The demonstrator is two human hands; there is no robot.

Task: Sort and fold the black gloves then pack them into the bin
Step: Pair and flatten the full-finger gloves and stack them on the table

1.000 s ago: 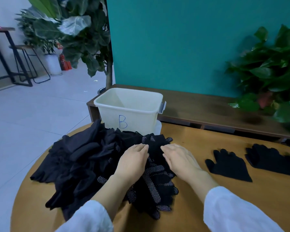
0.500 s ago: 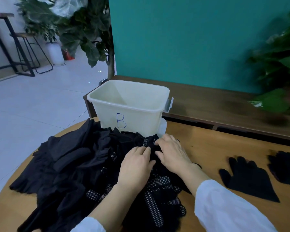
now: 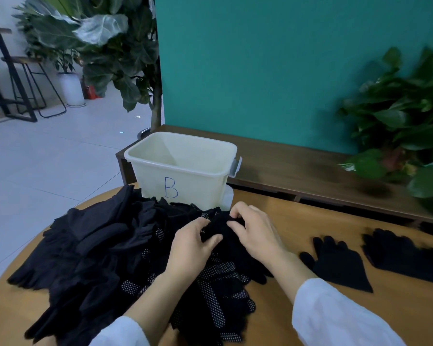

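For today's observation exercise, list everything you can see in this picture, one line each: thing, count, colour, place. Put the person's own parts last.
glove pile: one heap, count unclear, black, some with white dots, left half of the table
flat glove: one, black, on the table right of the hands
further gloves: count unclear, black, far right of the table
bin: one, cream, marked B, behind the pile; nothing visible inside
table: one, round, wooden
bench: one, dark wood, along the teal wall
plants: three, green, right, back left and one in a white pot
stool: one, black frame, back left
left hand: gripping a black glove atop the pile
right hand: pinching the same glove
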